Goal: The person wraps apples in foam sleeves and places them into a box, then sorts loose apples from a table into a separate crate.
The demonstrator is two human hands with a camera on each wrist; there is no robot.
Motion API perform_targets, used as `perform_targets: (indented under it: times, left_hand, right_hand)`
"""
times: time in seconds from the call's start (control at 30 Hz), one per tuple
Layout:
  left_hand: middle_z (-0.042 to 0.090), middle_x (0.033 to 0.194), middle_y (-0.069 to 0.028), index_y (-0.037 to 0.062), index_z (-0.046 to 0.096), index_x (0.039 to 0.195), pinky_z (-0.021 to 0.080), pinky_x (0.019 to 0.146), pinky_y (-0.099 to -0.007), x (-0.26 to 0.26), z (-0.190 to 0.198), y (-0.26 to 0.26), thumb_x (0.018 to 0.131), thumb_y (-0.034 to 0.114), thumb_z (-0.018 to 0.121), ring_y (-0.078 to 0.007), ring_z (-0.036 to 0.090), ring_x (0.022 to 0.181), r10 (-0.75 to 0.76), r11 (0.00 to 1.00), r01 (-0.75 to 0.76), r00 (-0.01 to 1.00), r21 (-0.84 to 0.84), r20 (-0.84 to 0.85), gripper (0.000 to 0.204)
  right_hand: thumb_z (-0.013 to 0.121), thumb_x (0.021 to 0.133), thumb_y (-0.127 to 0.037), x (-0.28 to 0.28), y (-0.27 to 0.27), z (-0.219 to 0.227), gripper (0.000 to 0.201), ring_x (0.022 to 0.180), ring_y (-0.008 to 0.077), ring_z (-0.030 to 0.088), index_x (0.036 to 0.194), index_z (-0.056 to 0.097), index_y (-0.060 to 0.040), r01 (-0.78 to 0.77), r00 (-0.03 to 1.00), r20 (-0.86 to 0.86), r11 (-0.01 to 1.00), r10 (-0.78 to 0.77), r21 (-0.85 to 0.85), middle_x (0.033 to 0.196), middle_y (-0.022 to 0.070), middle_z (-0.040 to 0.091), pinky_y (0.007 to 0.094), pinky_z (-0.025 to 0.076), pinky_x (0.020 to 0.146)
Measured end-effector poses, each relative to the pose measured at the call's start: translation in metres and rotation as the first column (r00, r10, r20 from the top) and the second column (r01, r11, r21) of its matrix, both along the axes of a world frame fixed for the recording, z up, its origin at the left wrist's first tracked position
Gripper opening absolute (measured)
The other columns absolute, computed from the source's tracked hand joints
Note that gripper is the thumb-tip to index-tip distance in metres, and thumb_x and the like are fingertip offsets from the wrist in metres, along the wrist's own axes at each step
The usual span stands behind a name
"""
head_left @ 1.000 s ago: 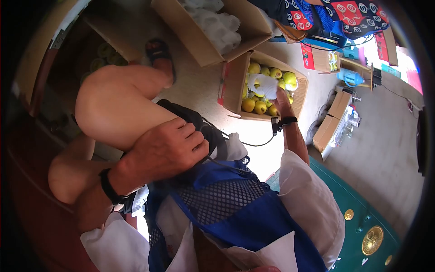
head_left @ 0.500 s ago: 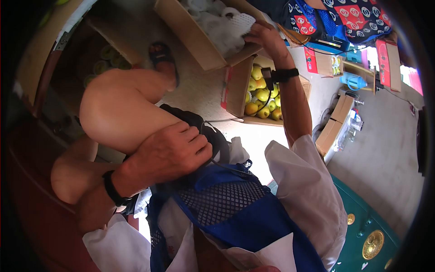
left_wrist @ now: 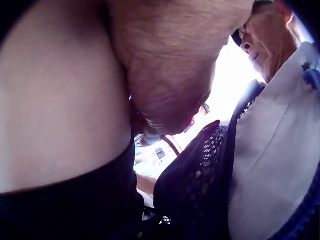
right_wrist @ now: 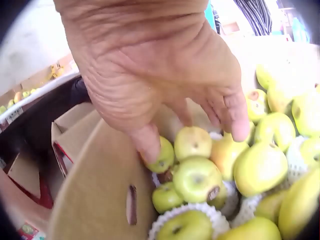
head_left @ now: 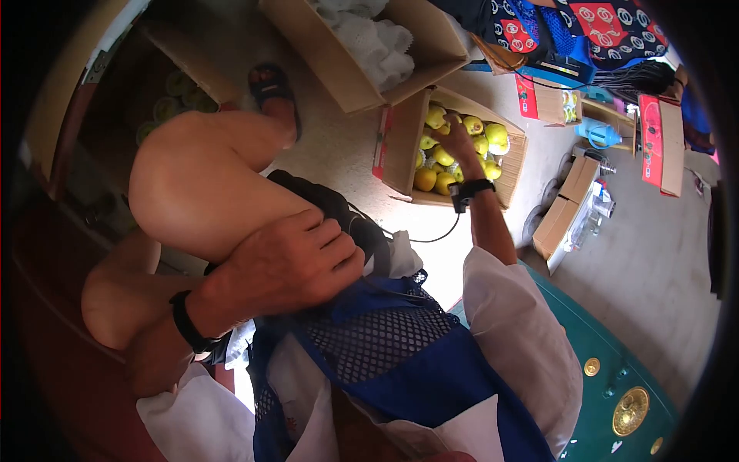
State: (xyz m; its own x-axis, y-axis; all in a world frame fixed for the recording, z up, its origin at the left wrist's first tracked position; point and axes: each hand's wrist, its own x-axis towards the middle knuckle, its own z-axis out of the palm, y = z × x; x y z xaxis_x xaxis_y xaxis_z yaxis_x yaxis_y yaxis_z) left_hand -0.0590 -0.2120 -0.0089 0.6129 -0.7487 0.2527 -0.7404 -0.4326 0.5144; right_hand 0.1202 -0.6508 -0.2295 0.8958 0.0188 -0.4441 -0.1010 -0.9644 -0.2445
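Note:
An open cardboard box [head_left: 396, 146] on the floor holds several yellow-green fruits [head_left: 493, 135], some in white foam nets [right_wrist: 192, 210]. My right hand [head_left: 456, 142] reaches into it with fingers spread and holds nothing. In the right wrist view the right hand [right_wrist: 195, 130] hovers just over the fruits [right_wrist: 195, 177], its thumb [right_wrist: 150, 145] close to a small green one by the box wall [right_wrist: 95, 195]. My left hand [head_left: 289, 262] rests on my bare thigh at the hem of black shorts, fingers loosely bent. The left wrist view shows only the left hand's palm [left_wrist: 170, 75], the thigh and a mesh vest.
A second open box [head_left: 323, 54] above holds a heap of white foam nets [head_left: 369, 38]. Small cardboard boxes [head_left: 566, 208] and a blue bottle [head_left: 596, 135] stand at the right. My sandalled foot [head_left: 269, 85] is beside the boxes. A crate of fruit [head_left: 173, 96] sits upper left.
The right hand held a white foam net over the fruit box, swung up to the box of nets, and is now back down among the fruits without a net. The left hand stayed put.

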Motion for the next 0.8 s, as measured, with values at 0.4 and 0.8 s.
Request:
perform_targets:
  times: [0.4,0.8]
  left_hand:
    - [0.058,0.087,-0.0060,0.0039,0.066,0.104,0.054,0.086,-0.0341,0.005,0.004,-0.002,0.078,0.012,0.064,-0.0215,0.064,0.086,-0.020,0.998,0.021,1.000,0.052,-0.023,0.027]
    - [0.058,0.084,-0.0062,0.0033,0.065,0.102,0.054,0.084,-0.0337,0.003,-0.004,0.001,0.077,0.014,0.064,-0.0225,0.064,0.085,-0.014,0.999,0.013,1.000,0.035,0.020,0.027]
  right_hand:
    - [0.079,0.076,-0.056,0.007,0.052,-0.020,0.096,0.133,0.0483,0.050,0.155,0.038,-0.0215,0.171,0.984,0.010,0.940,-0.176,-0.295,0.146,0.0245,0.050,0.0585,0.044,0.108]
    - [0.075,0.082,-0.051,0.023,0.020,-0.043,0.086,0.127,0.0422,0.061,0.153,0.041,-0.0167,0.186,0.972,-0.123,0.977,-0.199,-0.107,0.135,0.0293,0.061,0.0493,0.049,0.104]
